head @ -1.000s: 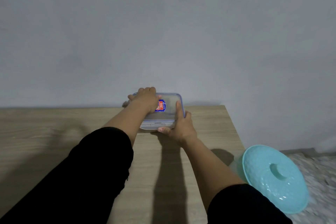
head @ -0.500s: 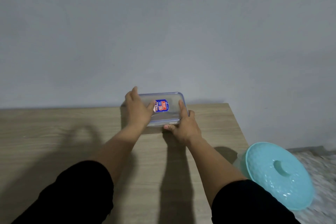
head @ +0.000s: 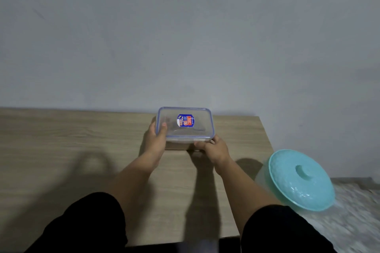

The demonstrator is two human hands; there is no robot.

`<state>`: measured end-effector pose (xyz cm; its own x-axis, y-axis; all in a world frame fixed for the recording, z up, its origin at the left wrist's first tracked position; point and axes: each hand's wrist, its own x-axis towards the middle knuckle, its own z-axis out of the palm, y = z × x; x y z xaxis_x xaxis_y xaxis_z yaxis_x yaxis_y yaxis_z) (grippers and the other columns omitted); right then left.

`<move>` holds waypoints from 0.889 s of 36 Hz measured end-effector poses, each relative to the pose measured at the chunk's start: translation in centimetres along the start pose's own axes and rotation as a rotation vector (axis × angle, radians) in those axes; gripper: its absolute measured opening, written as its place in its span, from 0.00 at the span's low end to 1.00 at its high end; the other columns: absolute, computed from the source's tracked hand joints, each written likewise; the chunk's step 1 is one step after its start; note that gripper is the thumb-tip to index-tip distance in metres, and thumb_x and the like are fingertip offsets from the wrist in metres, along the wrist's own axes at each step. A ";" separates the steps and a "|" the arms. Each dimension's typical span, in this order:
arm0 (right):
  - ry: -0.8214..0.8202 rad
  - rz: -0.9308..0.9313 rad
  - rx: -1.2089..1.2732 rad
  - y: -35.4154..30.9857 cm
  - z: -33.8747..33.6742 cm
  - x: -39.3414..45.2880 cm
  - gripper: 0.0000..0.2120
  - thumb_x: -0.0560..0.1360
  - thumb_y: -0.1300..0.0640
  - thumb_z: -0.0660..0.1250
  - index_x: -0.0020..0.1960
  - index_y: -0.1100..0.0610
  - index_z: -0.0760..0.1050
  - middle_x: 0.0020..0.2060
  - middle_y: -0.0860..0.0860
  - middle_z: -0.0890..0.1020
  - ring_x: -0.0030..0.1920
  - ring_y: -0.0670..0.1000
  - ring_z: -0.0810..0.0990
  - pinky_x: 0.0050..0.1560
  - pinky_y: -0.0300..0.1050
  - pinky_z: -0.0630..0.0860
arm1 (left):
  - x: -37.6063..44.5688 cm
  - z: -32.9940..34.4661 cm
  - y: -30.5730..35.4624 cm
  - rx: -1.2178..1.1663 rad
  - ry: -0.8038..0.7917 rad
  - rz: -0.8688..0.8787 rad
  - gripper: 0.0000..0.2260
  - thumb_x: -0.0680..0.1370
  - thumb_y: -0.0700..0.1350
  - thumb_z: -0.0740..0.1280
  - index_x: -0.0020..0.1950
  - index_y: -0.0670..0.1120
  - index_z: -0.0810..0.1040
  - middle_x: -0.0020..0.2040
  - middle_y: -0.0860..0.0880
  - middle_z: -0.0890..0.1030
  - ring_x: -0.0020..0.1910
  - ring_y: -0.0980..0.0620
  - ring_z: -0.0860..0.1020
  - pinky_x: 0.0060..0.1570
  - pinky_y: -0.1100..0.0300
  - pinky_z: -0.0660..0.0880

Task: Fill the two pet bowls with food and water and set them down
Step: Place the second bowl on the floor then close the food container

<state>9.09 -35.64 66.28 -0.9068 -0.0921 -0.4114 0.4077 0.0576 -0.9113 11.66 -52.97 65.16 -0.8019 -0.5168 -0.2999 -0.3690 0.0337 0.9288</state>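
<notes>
A clear plastic container (head: 185, 124) with a blue-edged lid and a blue and red label stands at the back of the wooden table (head: 61, 150), close to the wall. My left hand (head: 157, 139) grips its left end, thumb on top of the lid. My right hand (head: 214, 148) holds the near right corner, with the fingers curled at the front latch. What lies inside the container is not clear. No pet bowls are in view.
A translucent tub with a turquoise lid (head: 300, 179) stands on the floor just past the table's right edge. A plain grey wall (head: 185, 37) rises right behind the table. Patterned floor (head: 353, 211) shows at the lower right.
My left hand has slid from the top of the lid to the container's left end. My right hand has dropped from the right side to the front corner. The container stays at the wall.
</notes>
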 end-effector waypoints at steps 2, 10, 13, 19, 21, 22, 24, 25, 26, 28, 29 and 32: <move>-0.017 -0.029 0.017 -0.2 -0.2 -0.8 0.19 0.69 0.71 0.71 0.58 0.61 0.77 0.46 0.55 0.83 0.40 0.48 0.81 0.33 0.33 0.78 | 0.1 -0.3 -0.8 -0.060 -0.002 -0.044 0.27 0.66 0.73 0.58 0.63 0.66 0.68 0.62 0.54 0.77 0.60 0.48 0.77 0.62 0.43 0.74; 0.006 -0.023 0.274 -2.1 0.7 -3.9 0.15 0.65 0.44 0.72 0.50 0.46 0.78 0.44 0.46 0.81 0.41 0.48 0.76 0.38 0.40 0.70 | -4.6 -0.7 1.9 -0.363 -0.037 -0.049 0.18 0.81 0.54 0.60 0.71 0.61 0.65 0.67 0.52 0.73 0.62 0.48 0.75 0.52 0.51 0.74; 0.041 -0.049 0.311 -2.1 0.8 -5.5 0.09 0.74 0.48 0.68 0.53 0.46 0.77 0.45 0.47 0.81 0.40 0.50 0.75 0.38 0.41 0.70 | -6.3 -1.3 2.2 -0.381 -0.043 -0.051 0.19 0.81 0.56 0.60 0.72 0.61 0.64 0.69 0.51 0.73 0.64 0.46 0.75 0.55 0.49 0.74; 0.060 -0.028 0.377 -1.2 0.3 -9.6 0.03 0.74 0.52 0.68 0.47 0.49 0.78 0.40 0.49 0.81 0.40 0.52 0.75 0.42 0.45 0.71 | -9.5 -3.1 2.0 -0.339 -0.042 -0.025 0.22 0.80 0.58 0.60 0.73 0.61 0.64 0.70 0.53 0.71 0.66 0.47 0.73 0.55 0.49 0.75; 0.053 -0.034 0.385 -0.9 0.4 -11.0 0.03 0.74 0.52 0.68 0.47 0.49 0.78 0.41 0.49 0.81 0.40 0.51 0.76 0.42 0.45 0.72 | -11.0 -3.7 2.2 -0.332 -0.037 -0.019 0.22 0.80 0.57 0.59 0.74 0.60 0.63 0.70 0.54 0.71 0.67 0.48 0.72 0.57 0.47 0.75; 0.046 -0.040 0.397 -0.9 0.4 -11.9 0.04 0.75 0.53 0.68 0.49 0.50 0.78 0.41 0.49 0.81 0.39 0.50 0.77 0.41 0.43 0.73 | -11.9 -4.1 2.3 -0.328 -0.033 -0.006 0.21 0.81 0.56 0.59 0.75 0.59 0.62 0.68 0.54 0.71 0.66 0.48 0.72 0.59 0.46 0.74; 0.037 -0.042 0.423 -0.9 0.4 -13.2 0.08 0.75 0.54 0.67 0.54 0.50 0.77 0.42 0.50 0.81 0.38 0.48 0.78 0.37 0.40 0.73 | -13.3 -4.8 2.5 -0.337 -0.030 0.011 0.22 0.82 0.54 0.57 0.76 0.57 0.60 0.67 0.53 0.70 0.64 0.49 0.72 0.62 0.43 0.72; 0.032 -0.043 0.429 -0.8 0.4 -14.0 0.10 0.75 0.54 0.67 0.57 0.50 0.76 0.44 0.50 0.81 0.39 0.48 0.78 0.37 0.40 0.73 | -14.4 -5.2 2.8 -0.335 -0.024 0.019 0.21 0.82 0.53 0.57 0.76 0.56 0.60 0.68 0.52 0.70 0.65 0.48 0.72 0.62 0.43 0.72; 0.022 -0.039 0.425 -0.9 0.3 -14.9 0.12 0.76 0.54 0.67 0.59 0.50 0.76 0.45 0.51 0.81 0.39 0.48 0.78 0.37 0.40 0.74 | -15.0 -5.4 2.8 -0.336 -0.032 0.018 0.21 0.83 0.53 0.57 0.76 0.56 0.60 0.68 0.51 0.70 0.65 0.47 0.72 0.62 0.43 0.72; 0.003 -0.037 0.411 -1.0 0.4 -14.8 0.15 0.76 0.53 0.66 0.62 0.52 0.75 0.45 0.51 0.80 0.38 0.48 0.77 0.34 0.39 0.73 | -15.0 -5.4 2.8 -0.325 -0.019 0.030 0.20 0.83 0.53 0.56 0.76 0.56 0.61 0.66 0.52 0.71 0.60 0.48 0.74 0.59 0.45 0.73; 0.018 -0.043 0.433 -0.1 -0.2 -19.4 0.16 0.76 0.54 0.66 0.64 0.52 0.74 0.43 0.51 0.80 0.36 0.48 0.77 0.31 0.38 0.73 | -19.5 -7.2 2.5 -0.332 -0.049 0.050 0.20 0.83 0.52 0.56 0.76 0.56 0.61 0.63 0.52 0.72 0.57 0.49 0.73 0.57 0.47 0.73; 0.031 -0.043 0.441 0.0 -0.2 -21.3 0.18 0.76 0.54 0.66 0.66 0.54 0.73 0.39 0.50 0.79 0.29 0.46 0.75 0.23 0.34 0.71 | -20.8 -7.8 2.3 -0.300 -0.041 0.079 0.20 0.83 0.52 0.56 0.75 0.56 0.62 0.61 0.52 0.73 0.54 0.50 0.74 0.52 0.51 0.73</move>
<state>28.39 -33.46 75.05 -0.9241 -0.0548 -0.3782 0.3700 -0.3760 -0.8496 31.12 -48.79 75.17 -0.8428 -0.4879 -0.2272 -0.1545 -0.1850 0.9705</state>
